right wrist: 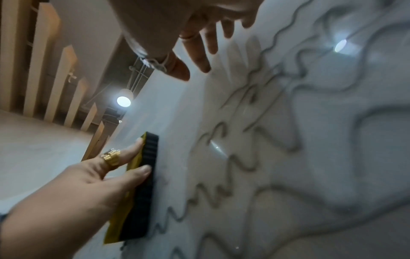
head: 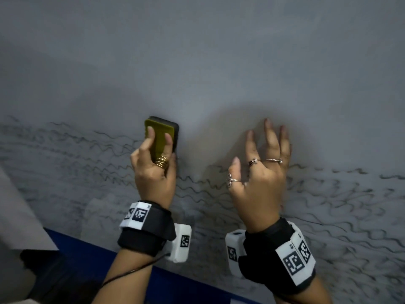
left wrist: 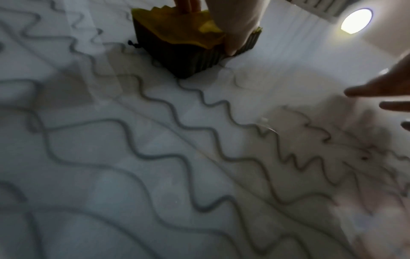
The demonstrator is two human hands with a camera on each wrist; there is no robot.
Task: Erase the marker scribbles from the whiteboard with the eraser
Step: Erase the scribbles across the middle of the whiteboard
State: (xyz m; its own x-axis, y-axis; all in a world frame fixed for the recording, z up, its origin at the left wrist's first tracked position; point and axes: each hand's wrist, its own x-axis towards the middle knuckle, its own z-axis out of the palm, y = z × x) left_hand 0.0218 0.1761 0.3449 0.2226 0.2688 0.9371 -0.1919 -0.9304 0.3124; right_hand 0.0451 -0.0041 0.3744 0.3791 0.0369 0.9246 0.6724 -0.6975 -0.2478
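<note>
A whiteboard [head: 197, 62] fills the head view; its upper part is wiped and grey. Wavy black marker scribbles [head: 328, 205] cover the lower band on both sides. My left hand [head: 159, 134] grips the eraser [head: 164, 123], yellow-backed with a black felt pad, pressing it flat on the board at the scribbles' upper edge. The eraser [left wrist: 184, 40] shows upright in the left wrist view, and as the eraser [right wrist: 142, 192] edge-on against the board in the right wrist view. My right hand [head: 258, 150] is to its right, fingers spread and holding nothing, close to the board.
A blue frame [head: 98, 249] runs along the board's lower edge. A pale panel [head: 19, 216] stands at the lower left. Ceiling lamps [right wrist: 123, 101] reflect in the glossy board. Wooden slats [right wrist: 44, 61] stand off to the left of the board.
</note>
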